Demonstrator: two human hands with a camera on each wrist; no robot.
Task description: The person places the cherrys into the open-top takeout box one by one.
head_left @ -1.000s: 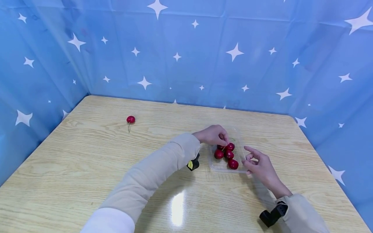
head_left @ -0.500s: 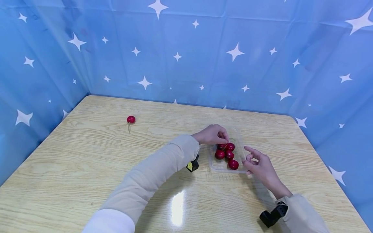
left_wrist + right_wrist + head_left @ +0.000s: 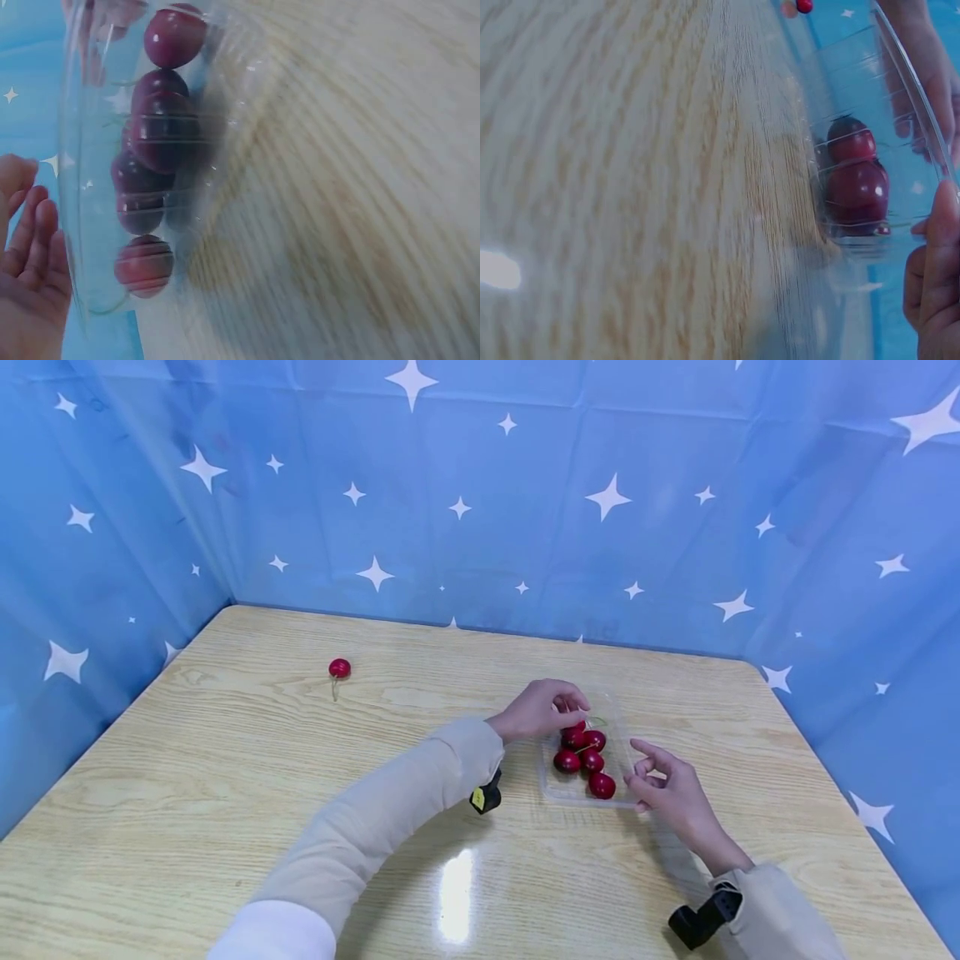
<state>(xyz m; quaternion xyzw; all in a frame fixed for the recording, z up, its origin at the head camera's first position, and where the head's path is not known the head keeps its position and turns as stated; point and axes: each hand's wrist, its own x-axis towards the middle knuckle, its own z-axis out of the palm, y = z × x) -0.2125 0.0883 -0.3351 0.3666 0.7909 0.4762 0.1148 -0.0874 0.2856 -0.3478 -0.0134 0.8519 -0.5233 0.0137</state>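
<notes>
A clear plastic box stands on the table, with several dark red cherries inside. Above its far left part is my left hand, fingers loosely bent. One cherry lies just below those fingertips, partly hidden in the head view. In the left wrist view nothing shows between the fingers of the left hand, and a cherry with its stem sits within the box nearby. My right hand pinches the right wall of the box between thumb and fingers.
A single cherry with its stem lies far to the left on the wood-grain table. Behind the table's back edge hangs a blue curtain with white stars. Black wrist cameras sit at both wrists.
My left hand has drawn slightly back to the left, and a further cherry shows under its fingertips. The right hand stays at the box wall.
</notes>
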